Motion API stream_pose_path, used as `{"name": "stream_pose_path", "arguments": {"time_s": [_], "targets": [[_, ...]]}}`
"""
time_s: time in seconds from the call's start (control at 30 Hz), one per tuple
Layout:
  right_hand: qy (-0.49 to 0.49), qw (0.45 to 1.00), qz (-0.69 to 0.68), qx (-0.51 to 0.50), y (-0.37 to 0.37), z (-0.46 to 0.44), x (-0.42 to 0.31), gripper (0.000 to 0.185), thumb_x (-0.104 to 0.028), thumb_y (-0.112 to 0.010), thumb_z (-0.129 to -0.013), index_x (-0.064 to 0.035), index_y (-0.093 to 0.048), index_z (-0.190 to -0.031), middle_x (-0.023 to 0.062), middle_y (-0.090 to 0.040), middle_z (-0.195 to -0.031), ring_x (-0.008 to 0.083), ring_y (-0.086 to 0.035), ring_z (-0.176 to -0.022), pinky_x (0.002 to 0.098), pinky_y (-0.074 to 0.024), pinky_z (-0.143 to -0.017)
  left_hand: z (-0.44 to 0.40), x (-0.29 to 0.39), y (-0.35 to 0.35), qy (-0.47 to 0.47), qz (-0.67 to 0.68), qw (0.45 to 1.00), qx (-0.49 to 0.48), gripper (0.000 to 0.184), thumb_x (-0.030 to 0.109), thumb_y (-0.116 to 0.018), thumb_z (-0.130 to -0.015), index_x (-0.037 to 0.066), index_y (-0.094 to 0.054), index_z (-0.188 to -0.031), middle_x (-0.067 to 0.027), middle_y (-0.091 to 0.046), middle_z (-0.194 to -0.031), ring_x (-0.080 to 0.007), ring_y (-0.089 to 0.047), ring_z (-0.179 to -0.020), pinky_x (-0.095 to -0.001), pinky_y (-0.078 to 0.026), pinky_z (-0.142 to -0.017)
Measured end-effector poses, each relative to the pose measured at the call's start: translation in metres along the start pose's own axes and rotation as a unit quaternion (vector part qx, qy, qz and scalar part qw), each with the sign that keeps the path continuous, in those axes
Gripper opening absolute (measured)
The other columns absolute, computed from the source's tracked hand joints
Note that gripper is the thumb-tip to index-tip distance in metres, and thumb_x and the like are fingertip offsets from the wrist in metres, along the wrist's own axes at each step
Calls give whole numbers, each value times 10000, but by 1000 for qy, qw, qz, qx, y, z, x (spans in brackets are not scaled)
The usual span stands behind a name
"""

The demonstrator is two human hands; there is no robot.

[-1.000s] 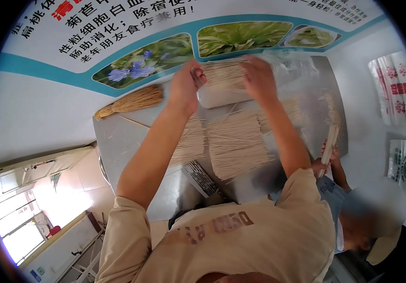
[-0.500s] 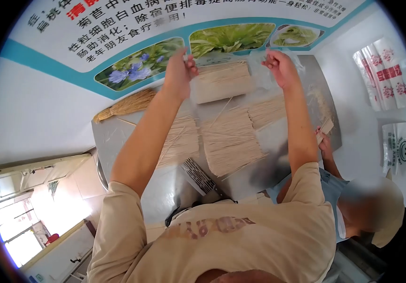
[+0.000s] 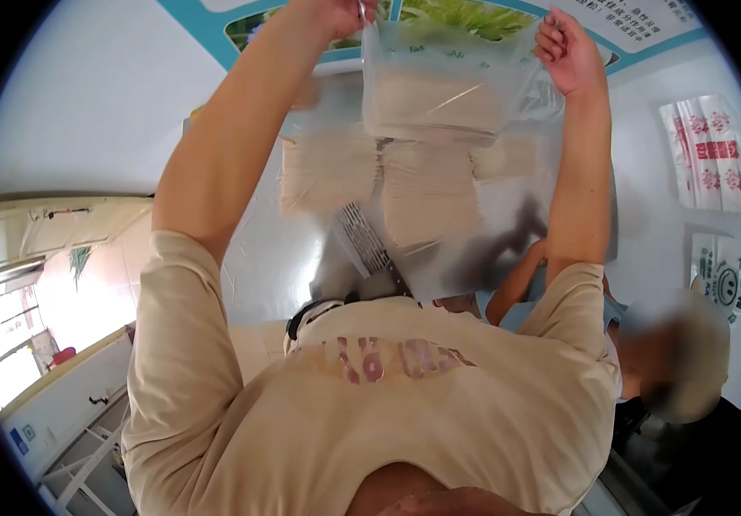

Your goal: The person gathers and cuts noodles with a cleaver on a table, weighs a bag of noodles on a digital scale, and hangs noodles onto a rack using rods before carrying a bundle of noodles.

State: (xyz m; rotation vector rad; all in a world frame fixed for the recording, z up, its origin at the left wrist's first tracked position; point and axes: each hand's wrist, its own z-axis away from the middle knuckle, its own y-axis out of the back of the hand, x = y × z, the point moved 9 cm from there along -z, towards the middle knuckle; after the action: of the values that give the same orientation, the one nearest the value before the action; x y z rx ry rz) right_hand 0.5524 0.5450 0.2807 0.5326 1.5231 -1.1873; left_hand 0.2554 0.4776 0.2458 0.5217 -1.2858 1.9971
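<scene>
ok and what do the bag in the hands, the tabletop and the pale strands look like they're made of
Bag: thin plastic film, glossy; it is see-through and catches a glint.
Tabletop: probably stainless steel, smooth and grey, given the bright glare and dark reflections.
Pale strands: perhaps dried noodle dough, matte; they lie straight and beige, but blur leaves this open.

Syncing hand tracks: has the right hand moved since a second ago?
Yes: the right hand has gone up and rightward against the leafy poster photo.

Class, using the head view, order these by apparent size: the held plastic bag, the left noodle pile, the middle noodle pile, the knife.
1. Plastic bag
2. Left noodle pile and middle noodle pile: too alike to rank
3. Knife
</scene>
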Motion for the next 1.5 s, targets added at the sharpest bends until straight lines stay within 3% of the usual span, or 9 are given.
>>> {"name": "stream_pose_path", "arguments": {"time_s": [0.1, 0.17, 0.4, 0.77, 0.9, 1.03, 1.2, 1.4, 1.5], "targets": [[10, 999, 25, 22, 18, -3, 8, 391, -336, -582, -946, -57, -623, -1217, 208, -656, -1214, 261, -641, -1131, 440, -483, -995, 12, -7, 8, 34, -3, 999, 22, 276, 374, -566, -871, 114, -473, -892, 10, -479, -626, -121, -440, -523, -272, -376, -471], [-1, 998, 52, 21, 23, -1, 17, 240, -299, -522, -967, -69, -566, -913, 0, -550, -628, 242, -508, -585, 395, -432, -580, 18, -14, 9, 13, -16, 999, 25, 296, 380, -574, -862, 125, -460, -960, 5, -498, -638, -122, -441, -517, -261, -364, -448], [-8, 998, 66, 6, -56, 51, 29, 222, -298, -666, -913, -117, -590, -810, -62, -468, -638, 59, -366, -553, 211, -293, -541, 55, -55, -17, -28, -105, 994, -8, 276, 353, -629, -869, 106, -523, -934, 2, -530, -699, -126, -463, -578, -276, -409, -547], [80, 971, 210, -81, -182, 132, 58, 171, -191, -711, -895, -41, -661, -960, -27, -621, -872, 50, -541, -800, 218, -440, -729, 195, -75, -42, -146, -155, 976, -48, 627, 620, -605, -866, 46, -573, -1115, -86, -632, -1015, -171, -549, -995, -357, -452, -853], [81, 974, 140, -155, -234, 162, 90, 254, -169, -713, -895, -8, -640, -1077, 8, -642, -1002, 79, -560, -915, 246, -454, -820, 275, -74, -13, -208, -391, 896, -27, 650, 581, -448, -991, -12, -516, -1249, -145, -592, -1197, -215, -545, -1135, -369, -422, -993], [39, 972, 105, -209, -272, 197, 138, 357, -259, -734, -881, -3, -629, -1107, 36, -633, -1072, 112, -575, -990, 271, -433, -919, 354, -78, 14, -267, -449, 852, 44, 754, 624, -390, -989, -75, -476, -1258, -241, -564, -1179, -313, -553, -1108, -372, -430, -970], [-75, 937, 73, -332, -383, 278, 193, 411, -334, -699, -897, -21, -599, -1145, 35, -606, -1084, 133, -557, -1034, 304, -415, -950, 468, -85, 67, -300, -459, 827, 124, 663, 595, -330, -1018, -26, -492, -849, -187, -532, -840, -292, -548, -803, -404, -447, -763], [-155, 840, -21, -519, -546, 419, 238, 237, -230, -496, -969, -19, -569, -1050, 61, -547, -946, 217, -509, -857, 374, -371, -920, 646, -125, 186, -268, -316, 882, 222, 667, 560, -276, -1041, -3, -618, -939, -128, -631, -917, -226, -583, -880, -357, -454, -832], [-231, 807, -66, -540, -610, 474, 291, 204, -218, -502, -961, -24, -564, -980, 47, -501, -824, 224, -498, -822, 395, -365, -932, 749, -179, 313, -451, -243, 771, 377, 647, 527, -272, -1053, 19, -671, -1085, -59, -675, -1059, -181, -602, -951, -329, -455, -889]]}}
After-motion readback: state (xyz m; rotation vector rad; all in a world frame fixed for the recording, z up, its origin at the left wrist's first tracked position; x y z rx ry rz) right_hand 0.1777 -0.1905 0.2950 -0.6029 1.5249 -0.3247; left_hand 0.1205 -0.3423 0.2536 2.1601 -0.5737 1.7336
